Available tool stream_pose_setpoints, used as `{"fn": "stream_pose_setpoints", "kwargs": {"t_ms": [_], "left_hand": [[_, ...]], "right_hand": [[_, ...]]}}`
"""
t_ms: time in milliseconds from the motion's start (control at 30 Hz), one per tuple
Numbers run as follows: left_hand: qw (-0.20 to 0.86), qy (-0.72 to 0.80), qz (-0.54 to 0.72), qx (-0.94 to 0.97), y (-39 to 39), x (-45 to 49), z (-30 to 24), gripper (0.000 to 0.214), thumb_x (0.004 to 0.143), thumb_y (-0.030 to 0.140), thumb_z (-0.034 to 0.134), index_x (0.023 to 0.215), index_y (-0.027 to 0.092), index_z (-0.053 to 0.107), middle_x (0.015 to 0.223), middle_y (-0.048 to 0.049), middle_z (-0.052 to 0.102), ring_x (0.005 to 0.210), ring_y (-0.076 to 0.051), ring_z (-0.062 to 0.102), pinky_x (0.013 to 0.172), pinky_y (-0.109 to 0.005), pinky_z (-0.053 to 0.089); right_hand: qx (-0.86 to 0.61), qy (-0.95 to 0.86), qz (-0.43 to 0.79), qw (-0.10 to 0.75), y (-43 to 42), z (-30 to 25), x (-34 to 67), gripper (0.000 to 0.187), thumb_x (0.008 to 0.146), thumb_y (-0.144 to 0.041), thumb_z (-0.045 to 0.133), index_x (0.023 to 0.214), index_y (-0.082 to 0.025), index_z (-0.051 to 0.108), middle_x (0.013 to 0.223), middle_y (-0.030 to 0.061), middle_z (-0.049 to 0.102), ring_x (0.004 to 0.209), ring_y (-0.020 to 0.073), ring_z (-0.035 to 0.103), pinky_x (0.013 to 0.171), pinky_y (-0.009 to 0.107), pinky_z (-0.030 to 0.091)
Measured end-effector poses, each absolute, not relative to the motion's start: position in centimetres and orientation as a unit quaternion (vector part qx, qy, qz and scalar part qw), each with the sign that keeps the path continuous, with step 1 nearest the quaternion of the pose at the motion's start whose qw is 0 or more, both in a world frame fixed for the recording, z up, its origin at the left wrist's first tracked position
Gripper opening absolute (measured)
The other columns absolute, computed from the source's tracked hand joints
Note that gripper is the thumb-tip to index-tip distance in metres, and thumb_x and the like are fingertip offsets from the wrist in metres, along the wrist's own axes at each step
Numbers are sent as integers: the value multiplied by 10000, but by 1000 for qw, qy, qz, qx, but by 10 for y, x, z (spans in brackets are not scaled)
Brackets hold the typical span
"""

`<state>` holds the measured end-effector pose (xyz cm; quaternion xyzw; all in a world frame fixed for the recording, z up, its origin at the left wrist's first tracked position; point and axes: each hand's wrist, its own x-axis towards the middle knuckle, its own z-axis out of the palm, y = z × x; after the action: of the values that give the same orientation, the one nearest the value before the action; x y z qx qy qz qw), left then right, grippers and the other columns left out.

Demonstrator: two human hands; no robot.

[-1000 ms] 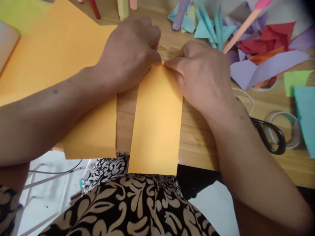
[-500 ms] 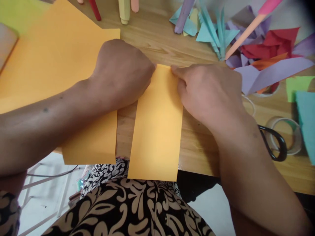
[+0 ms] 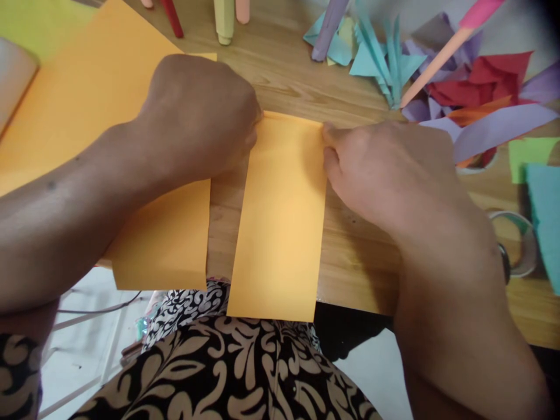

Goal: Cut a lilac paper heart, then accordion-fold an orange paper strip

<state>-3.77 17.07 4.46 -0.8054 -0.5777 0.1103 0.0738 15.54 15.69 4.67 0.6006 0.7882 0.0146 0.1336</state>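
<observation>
A yellow-orange paper strip [image 3: 282, 216] lies lengthwise before me, its near end reaching past the table edge over my lap. Its far edge shows a narrow fold. My left hand [image 3: 203, 114] is closed at the strip's far left corner, most of its fingers hidden beneath the fist. At the far right corner, my right hand [image 3: 389, 169] pinches the paper between thumb and forefinger. Larger yellow-orange paper [image 3: 91, 111] lies under my left forearm, with one part stretching toward the table's near edge.
Cut paper scraps in red [image 3: 499, 79], purple and teal are heaped at the back right. A tape roll [image 3: 527, 245] sits right of my right forearm, near teal paper [image 3: 545, 221]. Several marker pens, one pale yellow [image 3: 224, 23], stand along the back. Green paper [image 3: 39, 23] lies far left.
My hands have moved apart along the strip's far edge, the left one leftward and the right one rightward to the corners. My right forearm now covers most of the black scissor handle.
</observation>
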Motion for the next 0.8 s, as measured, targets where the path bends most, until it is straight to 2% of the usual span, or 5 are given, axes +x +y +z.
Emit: {"fn": "stream_pose_setpoints", "kwargs": {"t_ms": [200,333,467,667,800], "left_hand": [[89,-566,122,-811,168,-35,45,245,901,220,518,726,77,613,717,-105,574,755,-394,701,609,-469,552],[92,-562,128,-812,167,-35,43,258,921,211,482,738,88,616,724,-111,583,748,-361,691,608,-415,529],[53,-576,93,-811,168,-36,42,221,889,183,494,730,99,623,759,-127,601,804,-319,659,663,-379,463],[-20,-616,-36,-787,175,-40,39,202,866,205,541,702,126,629,706,-85,563,819,-250,577,738,-375,375],[-51,-601,-95,-792,185,-47,31,203,894,238,549,891,152,733,826,-89,629,843,-237,551,750,-347,343]], "right_hand": [[633,760,31,142,163,56,160,387,978,-283,354,1049,-181,720,982,194,719,967,429,695,685,474,514],[650,758,46,25,172,49,167,459,1005,-341,281,1149,-225,701,1054,163,714,1035,426,672,763,524,519],[567,817,-11,-99,178,31,168,268,986,-341,457,1090,-301,701,1121,67,694,1117,320,636,889,463,508],[555,820,-52,-131,186,14,167,90,914,-264,620,974,-262,687,1061,78,691,1072,289,619,877,441,495],[553,817,-63,-150,191,10,170,38,898,-275,643,922,-258,667,1028,69,695,974,253,634,868,420,494]]}}
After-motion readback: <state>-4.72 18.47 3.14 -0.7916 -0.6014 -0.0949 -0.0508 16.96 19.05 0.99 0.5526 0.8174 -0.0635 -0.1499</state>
